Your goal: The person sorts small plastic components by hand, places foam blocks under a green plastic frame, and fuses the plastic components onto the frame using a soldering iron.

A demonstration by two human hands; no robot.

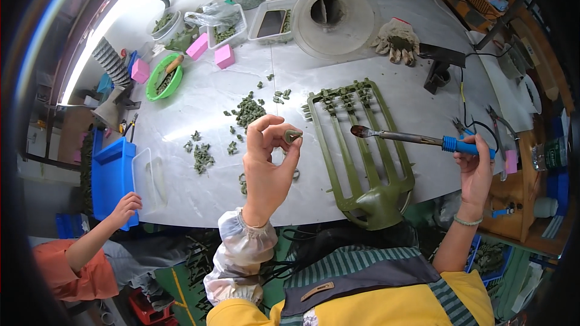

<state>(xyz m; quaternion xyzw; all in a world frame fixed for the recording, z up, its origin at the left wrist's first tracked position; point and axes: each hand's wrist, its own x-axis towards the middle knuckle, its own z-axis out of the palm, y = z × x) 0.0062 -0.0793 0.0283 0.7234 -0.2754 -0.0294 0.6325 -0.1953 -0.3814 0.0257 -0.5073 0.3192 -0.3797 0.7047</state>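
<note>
My left hand [269,172] is closed in a pinch on a small green ring-like piece [292,136], raised above the table. In my right hand [475,172] is the blue handle of a soldering iron [411,138] with a broad, browned, spatula-like tip. That tip hovers over the bars of a green frame [377,202], which looks like wax or plastic. Rows of small green pieces [347,99] stand on the frame's far end. Loose green pieces [251,110] lie heaped left of it, with smaller clusters [203,158] nearer me.
Another person's hand [127,206] rests by a blue bin [115,172] and a clear tray [149,181] at left. A green bowl [164,78], pink blocks [224,56], a clear funnel [356,30], a glove [397,39], a black stand [436,63] and pliers [464,127] surround the workspace.
</note>
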